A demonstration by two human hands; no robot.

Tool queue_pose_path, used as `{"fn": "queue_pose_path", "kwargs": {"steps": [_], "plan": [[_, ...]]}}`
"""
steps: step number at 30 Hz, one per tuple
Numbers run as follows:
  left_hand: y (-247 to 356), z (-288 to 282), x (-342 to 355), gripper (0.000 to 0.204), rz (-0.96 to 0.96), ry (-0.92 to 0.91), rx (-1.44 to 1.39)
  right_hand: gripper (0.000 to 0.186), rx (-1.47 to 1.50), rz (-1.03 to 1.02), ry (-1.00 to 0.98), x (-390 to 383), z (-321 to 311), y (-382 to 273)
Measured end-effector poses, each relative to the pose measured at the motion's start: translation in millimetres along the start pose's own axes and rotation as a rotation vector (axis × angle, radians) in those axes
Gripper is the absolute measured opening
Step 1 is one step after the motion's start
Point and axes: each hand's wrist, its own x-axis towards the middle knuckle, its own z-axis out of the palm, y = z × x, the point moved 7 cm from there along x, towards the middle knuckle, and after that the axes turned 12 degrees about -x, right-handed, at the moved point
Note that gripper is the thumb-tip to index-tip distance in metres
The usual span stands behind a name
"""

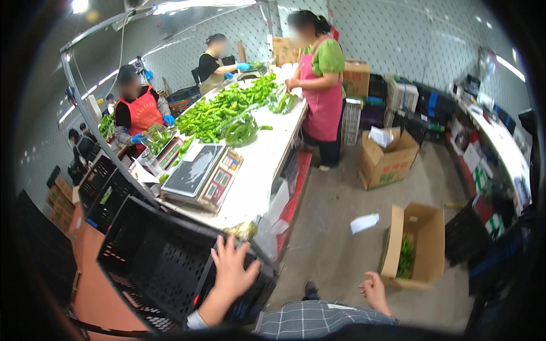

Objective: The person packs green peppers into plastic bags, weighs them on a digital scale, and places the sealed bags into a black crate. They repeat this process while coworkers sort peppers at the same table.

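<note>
My left hand (pixel 232 271), fingers spread, is over the near right side of a black plastic crate (pixel 165 258); I cannot tell whether it touches it. The crate is tilted, and its perforated inside shows no goods. Low on the right, my right hand (pixel 373 291) hangs loosely with its fingers a little bent and apart, holding nothing. Closest to it is an open cardboard box (pixel 425 238) on the floor with green peppers (pixel 406 257) inside. A digital scale (pixel 196 173) stands on the table end beyond my left hand.
A long white table (pixel 259 170) bears a heap of green peppers (pixel 219 111) and a bagged portion (pixel 240 129). Three people work around it, one in a pink apron (pixel 321 108). Another cardboard box (pixel 389 159) and a white paper (pixel 364 223) are on the floor.
</note>
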Motion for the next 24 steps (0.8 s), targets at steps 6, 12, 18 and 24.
{"fn": "queue_pose_path", "kwargs": {"steps": [6, 12, 18, 24], "plan": [[74.0, 130.5, 94.0, 0.04, 0.366, -0.21, -0.65, 0.012, -0.297, -0.231, 0.156, 123.5, -15.5, -22.9], [79.1, 156.4, 182.9, 0.04, 0.376, -0.386, -0.631, 0.014, 0.026, 0.035, -0.204, 220.5, 2.3, -45.3], [63.0, 223.8, 267.2, 0.048, 0.144, -0.484, -0.879, 0.019, -0.358, -0.704, -0.894, 318.9, 109.2, -174.5], [29.6, 211.6, 319.1, 0.044, -0.275, -0.367, -0.604, 0.021, -0.228, -0.578, -1.119, 414.8, 152.1, -238.0]]}}
